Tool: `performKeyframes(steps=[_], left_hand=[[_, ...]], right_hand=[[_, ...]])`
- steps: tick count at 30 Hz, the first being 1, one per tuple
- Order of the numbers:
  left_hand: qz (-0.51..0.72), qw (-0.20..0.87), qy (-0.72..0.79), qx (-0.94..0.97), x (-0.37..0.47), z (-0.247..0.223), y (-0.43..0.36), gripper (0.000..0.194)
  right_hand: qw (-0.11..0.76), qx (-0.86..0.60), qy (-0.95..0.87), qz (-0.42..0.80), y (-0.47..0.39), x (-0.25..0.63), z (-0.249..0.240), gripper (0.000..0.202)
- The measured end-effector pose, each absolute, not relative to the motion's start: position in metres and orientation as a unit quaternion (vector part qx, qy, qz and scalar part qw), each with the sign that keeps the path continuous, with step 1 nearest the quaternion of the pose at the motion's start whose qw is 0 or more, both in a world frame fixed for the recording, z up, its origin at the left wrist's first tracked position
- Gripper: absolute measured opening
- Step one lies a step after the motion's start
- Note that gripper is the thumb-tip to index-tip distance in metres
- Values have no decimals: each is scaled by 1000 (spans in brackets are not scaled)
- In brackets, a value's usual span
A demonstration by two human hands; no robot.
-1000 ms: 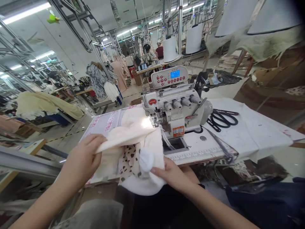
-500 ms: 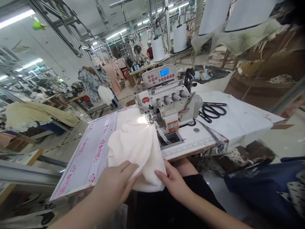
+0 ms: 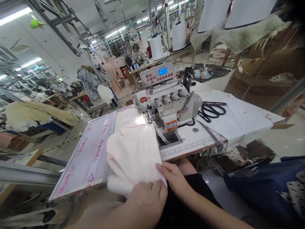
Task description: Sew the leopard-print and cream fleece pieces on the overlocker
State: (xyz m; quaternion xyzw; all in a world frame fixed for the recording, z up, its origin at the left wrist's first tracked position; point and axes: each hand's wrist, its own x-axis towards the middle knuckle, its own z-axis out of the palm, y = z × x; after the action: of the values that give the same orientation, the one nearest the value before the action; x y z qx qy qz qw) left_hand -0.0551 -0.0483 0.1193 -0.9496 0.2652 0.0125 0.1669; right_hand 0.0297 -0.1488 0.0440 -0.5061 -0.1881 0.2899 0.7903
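A piece of cream fabric (image 3: 135,149) runs from under the lit needle area of an overlock sewing machine (image 3: 164,98) down over the table's front edge. Near its lower end, my left hand (image 3: 149,198) is closed on the cloth, its fingertips partly hidden. My right hand (image 3: 172,176) pinches the fabric's right edge between thumb and fingers, just right of and above my left hand. Both hands are in front of the machine, over my lap.
Black-handled scissors (image 3: 212,111) lie on the white covering (image 3: 240,117) at the right. A sheet with pink print (image 3: 95,146) covers the table's left side. Thread cones (image 3: 157,47) stand behind the machine. Dark blue fabric (image 3: 264,187) hangs at lower right.
My left hand has moved right and down across the fabric, next to my right hand. The cloth lies flatter along its right edge. My right hand has shifted only slightly.
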Motion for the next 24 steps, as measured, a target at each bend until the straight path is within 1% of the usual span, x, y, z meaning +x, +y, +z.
performKeyframes(steps=[2, 3, 5, 6, 8, 10, 15, 19, 24], left_hand=[[52, 79, 247, -964, -48, 125, -45, 16], [56, 20, 226, -972, -41, 129, -40, 14], [5, -79, 169, -982, -21, 138, -25, 21], [-47, -103, 136, -984, -9, 141, -16, 22], [-144, -104, 86, -980, 16, 145, 2, 23], [-165, -91, 67, -980, 36, 144, 15, 26], [-128, -83, 74, -985, 50, 143, 25, 28], [-107, -76, 78, -988, 55, 149, 29, 29], [-85, -58, 118, -988, 70, 158, 35, 24]], right_hand=[[768, -531, -213, 289, -150, 31, 45, 36], [761, -536, -226, 288, -151, 31, 46, 37], [754, -533, -246, 295, -154, 32, 48, 38], [753, -527, -254, 301, -155, 32, 50, 38], [754, -516, -262, 310, -159, 34, 54, 38], [755, -508, -263, 320, -162, 36, 58, 36], [745, -521, -261, 325, -166, 40, 58, 34], [710, -577, -294, 278, -165, 45, 57, 36], [662, -650, -321, 192, -159, 57, 60, 39]])
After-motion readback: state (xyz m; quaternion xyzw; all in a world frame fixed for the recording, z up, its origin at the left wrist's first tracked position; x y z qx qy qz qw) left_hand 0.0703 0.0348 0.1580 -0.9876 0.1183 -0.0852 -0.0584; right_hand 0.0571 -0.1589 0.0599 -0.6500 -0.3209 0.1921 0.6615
